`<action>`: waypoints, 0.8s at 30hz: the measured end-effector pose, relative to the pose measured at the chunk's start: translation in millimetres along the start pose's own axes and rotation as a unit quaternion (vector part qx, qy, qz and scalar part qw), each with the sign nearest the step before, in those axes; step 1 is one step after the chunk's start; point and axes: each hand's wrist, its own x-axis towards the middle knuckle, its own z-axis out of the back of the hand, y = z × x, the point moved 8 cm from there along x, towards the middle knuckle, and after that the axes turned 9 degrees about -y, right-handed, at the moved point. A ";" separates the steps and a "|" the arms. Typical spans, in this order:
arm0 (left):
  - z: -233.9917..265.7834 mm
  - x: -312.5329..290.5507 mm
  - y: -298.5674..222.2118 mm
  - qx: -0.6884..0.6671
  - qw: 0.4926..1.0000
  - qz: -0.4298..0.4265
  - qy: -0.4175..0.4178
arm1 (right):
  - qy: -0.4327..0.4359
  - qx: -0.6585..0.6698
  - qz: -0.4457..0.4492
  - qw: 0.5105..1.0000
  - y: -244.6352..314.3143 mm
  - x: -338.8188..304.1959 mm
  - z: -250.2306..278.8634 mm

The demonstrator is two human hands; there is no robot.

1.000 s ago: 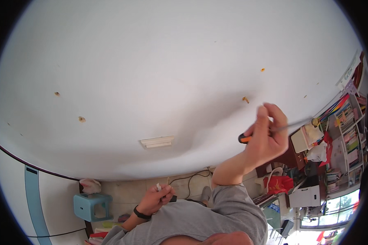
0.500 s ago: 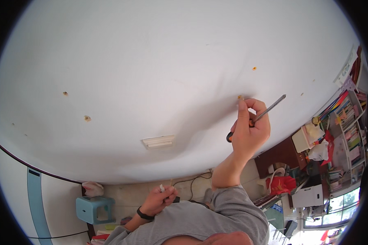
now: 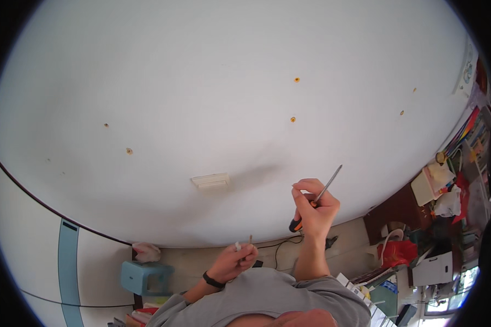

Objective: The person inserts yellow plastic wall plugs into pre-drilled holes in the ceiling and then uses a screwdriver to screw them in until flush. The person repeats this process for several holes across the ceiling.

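Note:
My right hand (image 3: 317, 210) is closed around a screwdriver (image 3: 329, 182) with a black-and-orange handle, its shaft slanting up and to the right. Thumb and forefinger of that hand are pinched together; I cannot make out anything between them. Higher on the white wall (image 3: 213, 92) sit an upper yellow wall plug (image 3: 297, 79) and a lower yellow wall plug (image 3: 293, 119), apart from my hand. Low in front of my body, my left hand (image 3: 233, 262) is closed on a small white piece (image 3: 238, 247), and a thin screw-like piece (image 3: 250, 238) sticks up from its fingertips.
A wall socket (image 3: 211, 181) sits lower on the wall. Chipped holes (image 3: 129, 151) mark its left side, with more marks (image 3: 402, 113) at right. Below stand a blue stool (image 3: 143, 277) and a dark cable (image 3: 278, 252). Cluttered furniture (image 3: 390, 204) lines the right.
My right hand has come away from the lower wall plug and dropped, still holding the screwdriver. The view has shifted; the thin piece in my left hand shows more clearly.

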 end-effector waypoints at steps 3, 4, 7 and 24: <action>-16.5 7.2 15.1 -0.001 1.000 0.015 0.027 | 0.014 0.006 0.014 1.000 6.1 3.8 17.5; -19.0 7.8 18.4 -0.004 1.000 0.010 0.028 | 0.020 0.009 0.015 1.000 7.6 3.6 22.5; -35.0 9.0 22.4 -0.004 1.000 -0.005 0.022 | 0.040 0.014 0.002 0.999 4.3 6.1 37.0; -92.7 29.8 29.1 -0.078 0.994 -0.011 0.076 | 0.079 0.029 -0.009 0.996 6.0 29.4 86.9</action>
